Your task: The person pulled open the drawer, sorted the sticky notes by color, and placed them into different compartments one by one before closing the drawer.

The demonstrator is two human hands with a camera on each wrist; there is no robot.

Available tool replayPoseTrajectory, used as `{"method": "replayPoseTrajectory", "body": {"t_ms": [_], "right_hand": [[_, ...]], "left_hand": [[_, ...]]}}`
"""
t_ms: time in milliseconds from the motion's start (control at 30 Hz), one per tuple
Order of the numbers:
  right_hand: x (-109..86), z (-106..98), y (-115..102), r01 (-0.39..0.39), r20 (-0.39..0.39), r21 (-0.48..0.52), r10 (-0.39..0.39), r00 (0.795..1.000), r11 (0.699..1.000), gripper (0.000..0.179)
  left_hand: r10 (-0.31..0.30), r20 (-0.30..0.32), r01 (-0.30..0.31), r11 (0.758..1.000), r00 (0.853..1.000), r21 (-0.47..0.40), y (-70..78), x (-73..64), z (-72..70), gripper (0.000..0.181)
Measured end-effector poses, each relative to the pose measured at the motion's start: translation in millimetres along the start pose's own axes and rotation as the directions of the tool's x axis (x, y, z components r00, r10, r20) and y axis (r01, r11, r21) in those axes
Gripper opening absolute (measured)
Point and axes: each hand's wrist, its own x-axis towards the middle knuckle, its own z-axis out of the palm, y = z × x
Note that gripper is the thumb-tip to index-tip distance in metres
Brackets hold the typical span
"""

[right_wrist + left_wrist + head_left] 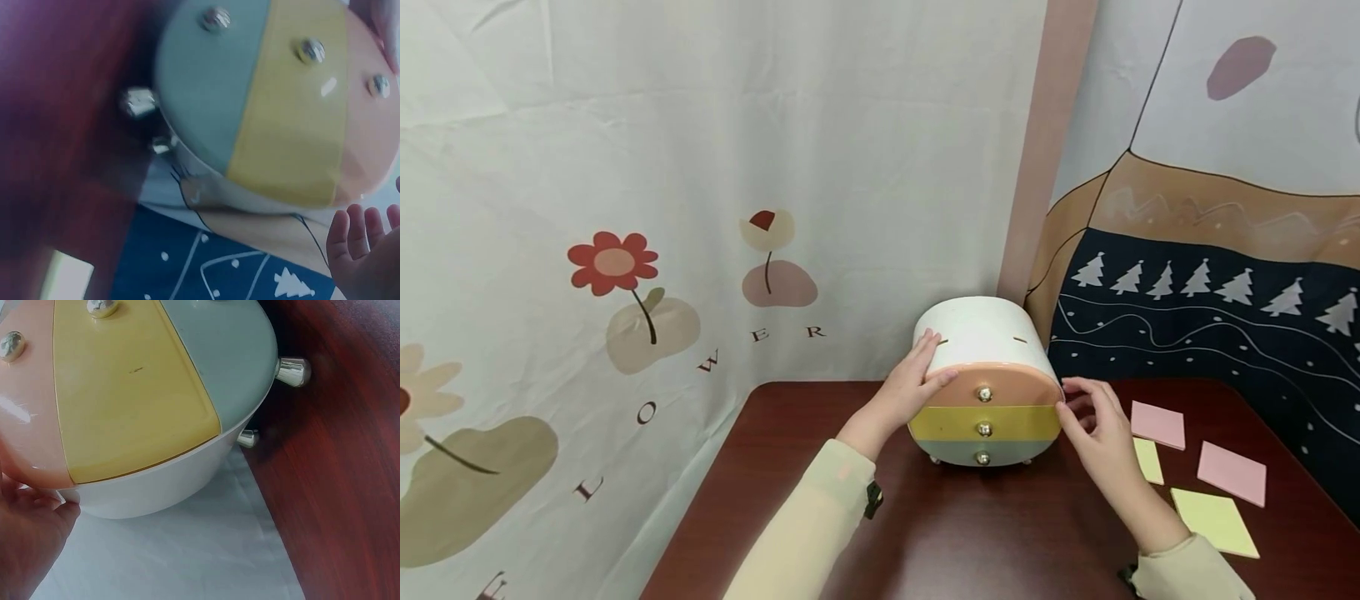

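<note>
A small oval storage box (985, 327) with a white shell stands on the table. Its front has three drawers: a pink one (1022, 387), a yellow one (951, 422) and a green one (951, 452), each with a round metallic knob. My left hand (904, 387) rests on the box's upper left side, fingers extended along the shell and thumb near the pink drawer's edge. At the right side, my right hand (1103, 429) has its fingers loosely bent close to the shell. The right wrist view shows my right hand's fingers (357, 234) apart from each other, holding nothing.
On the dark red table (992, 533), pink sticky-note pads (1157, 423) and yellow pads (1216, 521) lie right of my right hand. A flower-printed curtain (850, 167) hangs behind the box. A dark cloth with white trees (1210, 317) hangs at the right.
</note>
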Motion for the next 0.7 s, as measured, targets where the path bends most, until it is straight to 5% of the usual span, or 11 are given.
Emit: {"method": "replayPoseTrajectory", "body": {"t_ms": [233,333,400,533,600,700], "right_hand": [[-25.1,12.7,2.7,-0.088,0.105,-0.003,0.088,0.991,0.996,0.017],[-31.4,17.5,2.1,-0.212,0.199,0.018,0.204,0.959,0.977,0.019],[-32.8,21.5,1.2,-0.326,0.285,0.031,0.305,0.909,0.945,0.025],[-33.2,30.3,0.3,-0.549,0.471,0.046,0.467,0.748,0.835,0.039],[-33.9,34.7,0.8,-0.626,0.545,0.058,0.501,0.672,0.777,0.045],[-35.0,40.4,3.3,-0.706,0.628,0.096,0.508,0.590,0.702,0.050]], "left_hand": [[0.001,-0.003,-0.001,1.000,1.000,0.008,-1.3,1.3,0.6,0.079],[0.003,-0.004,-0.003,1.000,1.000,0.010,-1.1,1.6,1.1,0.079],[0.003,-0.004,-0.003,1.000,1.000,0.012,-1.1,1.7,1.3,0.079],[0.000,-0.008,0.000,1.000,1.000,0.011,-1.1,1.4,1.5,0.078],[-0.007,-0.007,0.007,1.000,1.000,0.011,-1.3,1.5,1.4,0.078],[-0.010,-0.010,0.010,1.000,1.000,0.007,-1.4,1.5,2.0,0.079]]}}
